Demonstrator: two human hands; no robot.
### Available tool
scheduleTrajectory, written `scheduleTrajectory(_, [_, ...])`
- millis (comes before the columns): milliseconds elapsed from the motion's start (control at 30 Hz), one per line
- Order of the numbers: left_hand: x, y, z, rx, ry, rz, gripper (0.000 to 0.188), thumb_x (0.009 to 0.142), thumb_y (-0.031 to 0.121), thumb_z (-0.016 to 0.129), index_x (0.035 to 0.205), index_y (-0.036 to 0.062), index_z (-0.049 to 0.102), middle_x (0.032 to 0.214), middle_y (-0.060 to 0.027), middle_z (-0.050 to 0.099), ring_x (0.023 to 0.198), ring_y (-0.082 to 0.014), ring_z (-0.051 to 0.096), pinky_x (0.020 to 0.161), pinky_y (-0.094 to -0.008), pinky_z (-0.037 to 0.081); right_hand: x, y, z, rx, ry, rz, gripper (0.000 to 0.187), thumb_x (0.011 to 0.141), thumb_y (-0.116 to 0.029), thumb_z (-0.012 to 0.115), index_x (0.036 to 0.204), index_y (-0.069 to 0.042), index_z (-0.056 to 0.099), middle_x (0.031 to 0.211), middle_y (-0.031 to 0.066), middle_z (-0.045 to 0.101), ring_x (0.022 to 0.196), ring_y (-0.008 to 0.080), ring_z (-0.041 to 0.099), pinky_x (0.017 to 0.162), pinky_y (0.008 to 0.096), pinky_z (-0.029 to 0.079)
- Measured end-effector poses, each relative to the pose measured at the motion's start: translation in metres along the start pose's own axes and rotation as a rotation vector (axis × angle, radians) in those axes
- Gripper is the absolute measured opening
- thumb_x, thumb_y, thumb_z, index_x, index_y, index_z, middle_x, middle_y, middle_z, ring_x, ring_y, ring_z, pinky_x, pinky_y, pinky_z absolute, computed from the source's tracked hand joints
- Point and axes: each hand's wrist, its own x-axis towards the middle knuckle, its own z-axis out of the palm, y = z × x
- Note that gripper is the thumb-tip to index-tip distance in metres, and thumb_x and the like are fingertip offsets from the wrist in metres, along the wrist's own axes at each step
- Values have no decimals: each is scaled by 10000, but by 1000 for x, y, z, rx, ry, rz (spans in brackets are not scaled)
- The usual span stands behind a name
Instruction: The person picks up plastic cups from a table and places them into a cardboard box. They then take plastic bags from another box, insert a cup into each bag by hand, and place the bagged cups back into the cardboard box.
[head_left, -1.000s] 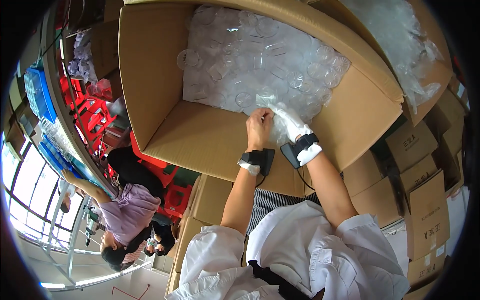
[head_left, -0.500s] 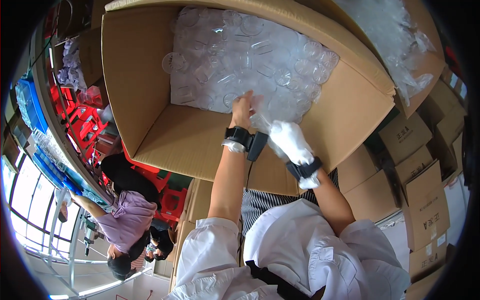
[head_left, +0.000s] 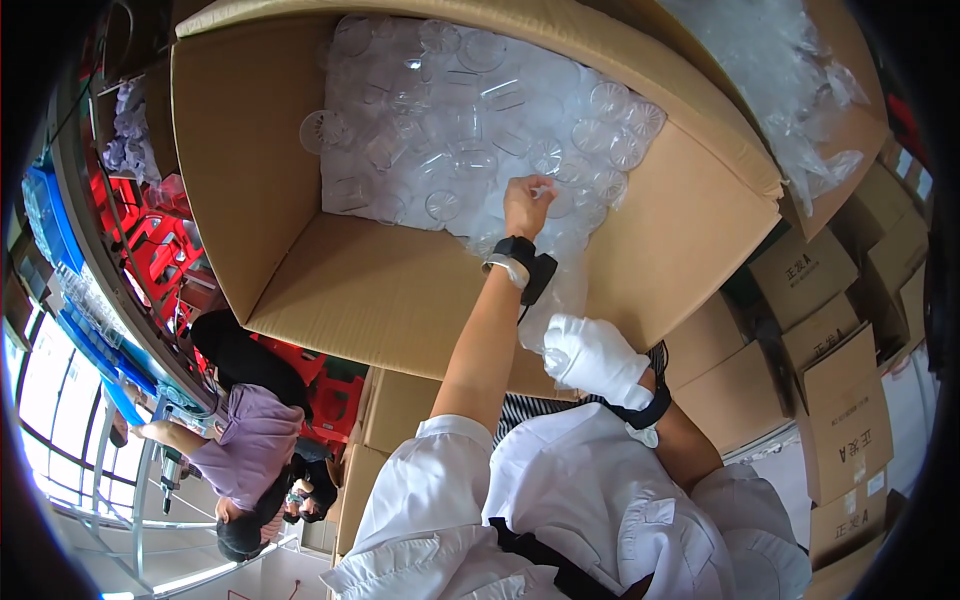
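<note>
A large open cardboard box point(head_left: 350, 290) stands in front of me, with many clear plastic cups point(head_left: 462, 122) lying in loose rows on whitish film inside. My bare left hand point(head_left: 528, 205) reaches over the box's near right part. Its fingers are pinched together on thin translucent film just above the cups. My right hand point(head_left: 595, 355), in a white glove, is closed near the box's front edge, close to my body. It grips the lower end of a clear plastic bag point(head_left: 565, 285), which stretches up toward my left hand. Dark bands circle both wrists.
Crumpled clear plastic point(head_left: 780, 90) lies in another carton at the upper right. Stacked cardboard boxes point(head_left: 845, 400) stand on the right. At the left, a person in a purple top point(head_left: 255, 440) works at a bench with blue trays point(head_left: 105, 345), near red stools point(head_left: 160, 250).
My left hand has moved right and slightly farther into the box, its fingers now pinched. My right hand has drawn back toward my body, stretching the plastic bag. The box appears shifted slightly left.
</note>
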Motion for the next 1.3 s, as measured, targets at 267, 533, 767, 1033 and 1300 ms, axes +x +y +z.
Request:
scheduleTrajectory(267, [-32,45,-42,-122,-107,-41,83,766,46,590,827,-7,570,726,-86,609,636,-167,565,616,-272,450,19,15,14,921,653,212,105,810,-118,582,743,-71,515,661,-12,506,526,136,522,486,302,435])
scheduleTrajectory(533, [-43,51,-90,-115,-79,-35,34,789,25,564,816,4,569,728,-82,601,630,-162,552,612,-270,447,72,38,45,1394,475,598,83,850,-159,575,816,-87,554,704,-38,503,595,50,466,549,213,410])
scheduleTrajectory(767, [-58,49,-100,74,-112,267,38,777,29,587,809,16,572,729,-21,571,644,-115,529,587,-255,424,111,58,39,1420,494,534,161,854,-225,561,857,-67,592,734,-17,562,660,85,532,571,242,425])
scheduleTrajectory(1033, [-46,67,-92,-585,-75,-565,166,795,165,626,847,12,587,781,-39,591,700,-155,570,605,-280,443,118,56,34,388,504,477,178,833,-194,530,822,-47,630,726,76,620,599,210,579,528,335,440])
scheduleTrajectory(1300, [-10,48,-56,-811,-153,-650,216,798,194,604,851,-15,583,766,-61,571,643,-163,533,564,-284,429,103,83,45,288,585,335,74,740,-139,568,712,-83,608,688,105,593,606,270,577,554,358,461])
